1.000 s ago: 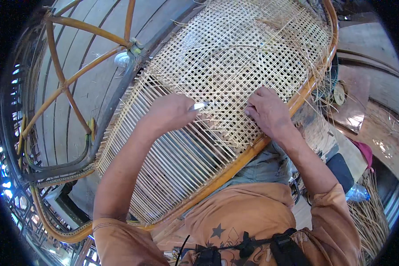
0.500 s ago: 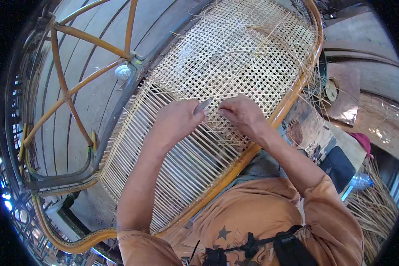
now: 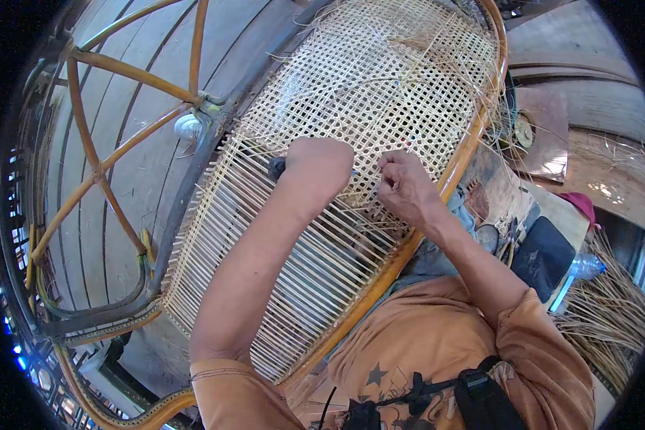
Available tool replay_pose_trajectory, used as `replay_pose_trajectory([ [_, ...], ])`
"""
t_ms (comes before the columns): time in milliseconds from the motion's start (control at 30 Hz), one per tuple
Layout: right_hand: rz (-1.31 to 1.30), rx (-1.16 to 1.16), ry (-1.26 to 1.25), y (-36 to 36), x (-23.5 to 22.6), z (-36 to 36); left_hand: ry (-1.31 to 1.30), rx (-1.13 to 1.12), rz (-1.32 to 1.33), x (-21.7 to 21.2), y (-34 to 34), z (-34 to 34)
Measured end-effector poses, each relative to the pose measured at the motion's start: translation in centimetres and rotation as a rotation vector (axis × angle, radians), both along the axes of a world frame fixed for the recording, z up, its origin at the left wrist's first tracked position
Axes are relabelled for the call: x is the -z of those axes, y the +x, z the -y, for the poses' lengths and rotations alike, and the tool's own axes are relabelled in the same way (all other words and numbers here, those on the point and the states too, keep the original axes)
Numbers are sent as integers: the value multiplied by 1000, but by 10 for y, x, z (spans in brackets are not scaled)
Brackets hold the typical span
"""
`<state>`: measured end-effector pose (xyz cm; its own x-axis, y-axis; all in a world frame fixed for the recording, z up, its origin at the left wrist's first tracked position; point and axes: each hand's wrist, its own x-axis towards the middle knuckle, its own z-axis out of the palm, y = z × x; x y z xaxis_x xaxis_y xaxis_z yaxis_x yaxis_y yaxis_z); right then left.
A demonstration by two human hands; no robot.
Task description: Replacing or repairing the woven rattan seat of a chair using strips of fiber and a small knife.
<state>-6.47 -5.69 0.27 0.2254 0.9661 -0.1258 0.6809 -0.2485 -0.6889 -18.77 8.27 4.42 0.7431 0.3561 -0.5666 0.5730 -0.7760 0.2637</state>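
From afar I'm watching the left hand (image 3: 321, 165) gripping a dark-ended tool (image 3: 276, 168), apart from the right hand (image 3: 408, 188) (pinching a strand? can't tell), over the cane panel (image 3: 380, 93) lying close, probably for reach.

Cane panel (image 3: 362, 118): pale strands, partly woven. Beyond both the left hand (image 3: 319, 166) and right hand (image 3: 407, 185), close openwork mesh, loose fibres lying on its far part. Nearer the body than the left hand, parallel strands only, gaps visible. Hand tool (image 3: 277, 168): dark rounded end projects left of the left hand; remainder concealed.
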Motion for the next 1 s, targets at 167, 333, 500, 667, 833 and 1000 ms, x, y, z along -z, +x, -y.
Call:
replay_pose_trajectory([
  [167, 139, -74, 64, -2, -1, -3, -10, 63, -21, -5, 14, -1],
  [333, -18, -47, 38, 1, 4, -2, 14, 131, -24, -6, 24, 2],
  [500, -13, -99, -3, 5, -2, -4, 16, 187, -24, -1, 29, 3],
  [667, 111, -83, 106, -1, 4, 3, 16, 190, 31, 18, 11, -4],
  [833, 261, -54, 64, -12, 4, 3, -31, 106, 50, 23, 0, 0],
  [1000, 437, -78, -78, -18, 1, -6, -11, 57, -57, 12, 8, -3],
])
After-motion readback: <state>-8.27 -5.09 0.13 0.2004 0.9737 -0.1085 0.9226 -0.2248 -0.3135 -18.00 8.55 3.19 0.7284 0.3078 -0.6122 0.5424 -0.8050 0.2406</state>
